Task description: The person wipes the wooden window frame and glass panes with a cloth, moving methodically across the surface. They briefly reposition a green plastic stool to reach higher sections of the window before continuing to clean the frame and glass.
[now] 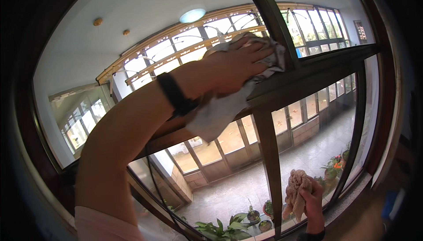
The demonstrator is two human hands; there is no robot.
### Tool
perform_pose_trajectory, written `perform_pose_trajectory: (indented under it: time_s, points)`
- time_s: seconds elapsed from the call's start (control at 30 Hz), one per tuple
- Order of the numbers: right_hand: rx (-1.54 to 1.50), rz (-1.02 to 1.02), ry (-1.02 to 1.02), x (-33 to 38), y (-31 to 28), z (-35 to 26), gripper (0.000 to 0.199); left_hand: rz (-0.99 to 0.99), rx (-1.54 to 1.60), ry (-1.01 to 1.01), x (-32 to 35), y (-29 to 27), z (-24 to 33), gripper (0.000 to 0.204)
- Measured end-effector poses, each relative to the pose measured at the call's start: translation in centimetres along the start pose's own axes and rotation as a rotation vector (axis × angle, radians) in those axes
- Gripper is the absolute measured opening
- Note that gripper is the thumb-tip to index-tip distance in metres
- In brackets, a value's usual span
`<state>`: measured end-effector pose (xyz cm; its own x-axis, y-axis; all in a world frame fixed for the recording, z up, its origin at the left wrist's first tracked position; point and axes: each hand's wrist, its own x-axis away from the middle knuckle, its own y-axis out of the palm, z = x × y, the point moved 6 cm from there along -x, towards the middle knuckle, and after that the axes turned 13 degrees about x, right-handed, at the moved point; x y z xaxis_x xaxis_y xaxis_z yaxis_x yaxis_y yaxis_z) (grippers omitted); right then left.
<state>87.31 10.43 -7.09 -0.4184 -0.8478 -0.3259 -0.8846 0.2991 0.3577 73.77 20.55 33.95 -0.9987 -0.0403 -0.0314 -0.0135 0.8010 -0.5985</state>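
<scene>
1. The left hand [229,62] was raised high against the window frame [264,153], where the dark crossbar met the upright post.
2. Its fingers lay spread and nearly flat, pressing a pale crumpled cloth [220,109] onto the crossbar; flattened that way, the palm kept the cloth hard against the frame, while a loose tail hung below the wrist.
3. A black wristband [174,93] circled that forearm.
4. Potted plants [253,217] stood in the courtyard beyond the glass, near the window's lower edge.
5. The right hand [313,203] was low by the frame's lower right corner, fingers closed around a bunched tan rag [296,192], held upright and apart from the glass, seemingly in reserve.
</scene>
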Motion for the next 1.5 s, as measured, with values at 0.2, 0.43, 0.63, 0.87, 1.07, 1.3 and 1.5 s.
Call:
perform_pose_trajectory:
  time_s: [0.2,0.43,0.63,0.87,1.07,1.3,1.5]
  points:
    - [0.130,0.217,0.032,2.3,-3.8,1.5,0.046,-0.109,0.201,-0.141,11.6,-1.3,0.1,0.048]
    - [0.097,0.338,0.020,4.7,-8.3,0.7,0.048,-0.134,0.098,-0.252,16.5,-1.3,0.9,0.051]
    - [0.172,0.232,0.004,3.3,-6.2,1.3,0.048,-0.017,0.083,-0.027,3.3,0.9,-0.6,0.047]
    - [0.083,0.235,0.096,3.9,-4.1,6.2,0.054,0.004,0.034,-0.029,5.0,0.3,-0.5,0.044]
    - [0.050,0.211,0.111,5.0,-1.9,8.2,0.057,-0.074,0.103,-0.186,20.8,-1.1,-0.2,0.046]
    - [0.216,0.156,-0.031,7.6,3.4,8.4,0.057,-0.216,0.103,-0.439,39.0,-2.0,1.9,0.050]
    - [0.194,0.206,-0.051,11.9,11.1,7.2,0.060,-0.234,0.034,-0.522,53.6,-3.3,3.7,0.056]
